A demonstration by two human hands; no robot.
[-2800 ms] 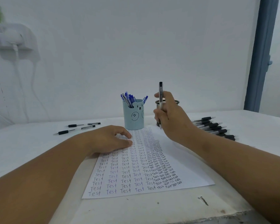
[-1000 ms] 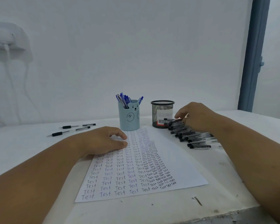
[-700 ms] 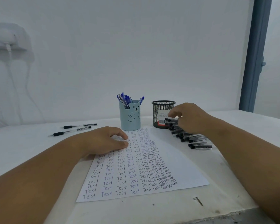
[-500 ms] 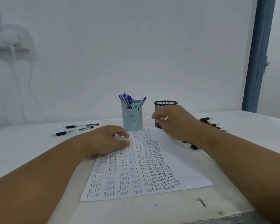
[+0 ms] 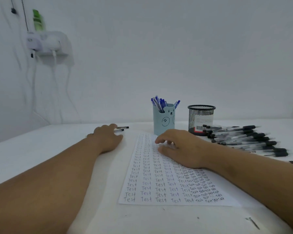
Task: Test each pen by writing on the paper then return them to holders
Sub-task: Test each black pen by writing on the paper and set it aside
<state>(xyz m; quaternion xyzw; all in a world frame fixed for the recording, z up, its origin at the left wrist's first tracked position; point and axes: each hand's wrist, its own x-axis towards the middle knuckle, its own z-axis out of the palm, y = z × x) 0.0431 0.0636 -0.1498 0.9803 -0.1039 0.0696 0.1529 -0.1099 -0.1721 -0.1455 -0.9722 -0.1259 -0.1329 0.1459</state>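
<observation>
- Behind the paper (image 5: 167,184) stand a blue bear holder (image 5: 164,119) of blue pens (image 5: 159,103) and a black mesh holder (image 5: 200,118).
- Black pens (image 5: 243,139) lie heaped at your right.
- Your left hand (image 5: 107,138), fingers extended, touches two loose pens (image 5: 122,129).
- Your right hand (image 5: 179,147) rests relaxed on the paper, holding nothing.

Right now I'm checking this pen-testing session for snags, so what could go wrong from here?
The left hand reaches for the loose pens at the far left; a nudge could roll them away. The right hand rests on the paper, so shifting it may slide the sheet. The black pen pile lies close to the right forearm, which might scatter it.
</observation>
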